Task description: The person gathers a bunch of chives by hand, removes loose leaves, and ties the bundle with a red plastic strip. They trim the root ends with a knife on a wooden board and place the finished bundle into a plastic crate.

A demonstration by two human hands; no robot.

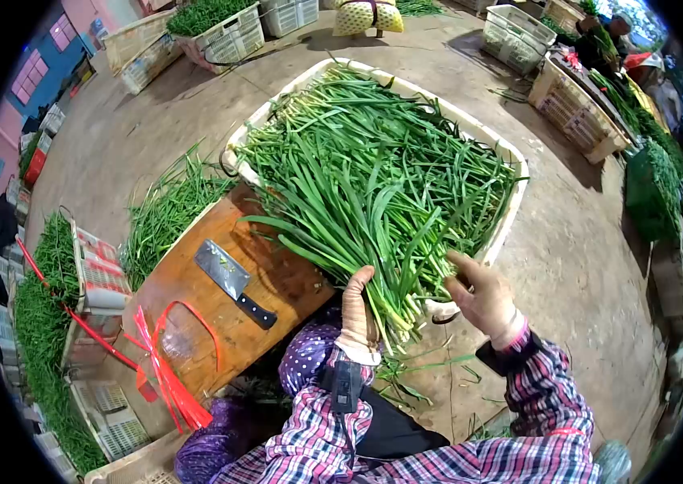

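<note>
Left hand [358, 310] wrapped round bunch [340, 216] by pale stems [396, 324], over crate [508, 216] edge. Right hand [482, 298] half-curled just beside, can't tell if pinching any. Bunch probably light, floppy, bruises easy; grip stems, firmer imo.

No text, label, brand, number or sign could be read on anything in the head camera's view

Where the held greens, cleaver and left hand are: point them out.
Held greens [357, 234]: head view, mid-length on the leaves.
Cleaver [227, 273]: head view, on the blade.
Left hand [354, 313]: head view, near the thumb's base.
</note>
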